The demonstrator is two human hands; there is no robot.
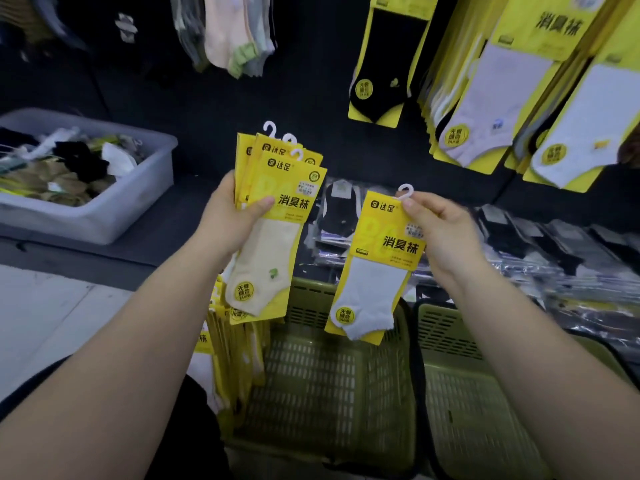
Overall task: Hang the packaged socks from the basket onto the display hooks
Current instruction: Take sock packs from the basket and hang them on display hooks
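My left hand (pixel 231 216) grips a fanned stack of yellow-carded sock packs (pixel 277 188), the front one holding a cream sock, white hooks at their tops. My right hand (pixel 440 230) pinches the top corner of a single yellow pack with a pale grey sock (pixel 372 271), just under its white hook. Both are held above an olive-green basket (pixel 329 382); more yellow packs (pixel 228 358) lean against its left wall. Matching packs hang on the display hooks at the upper right: a black sock pack (pixel 388 64) and white sock packs (pixel 491 98).
A second olive basket (pixel 478 393) stands to the right. A grey bin (pixel 104 209) with loose socks sits at the left on a dark shelf. Wrapped dark socks (pixel 554 251) lie on the shelf behind the baskets. Pale socks (pixel 228 32) hang at the top.
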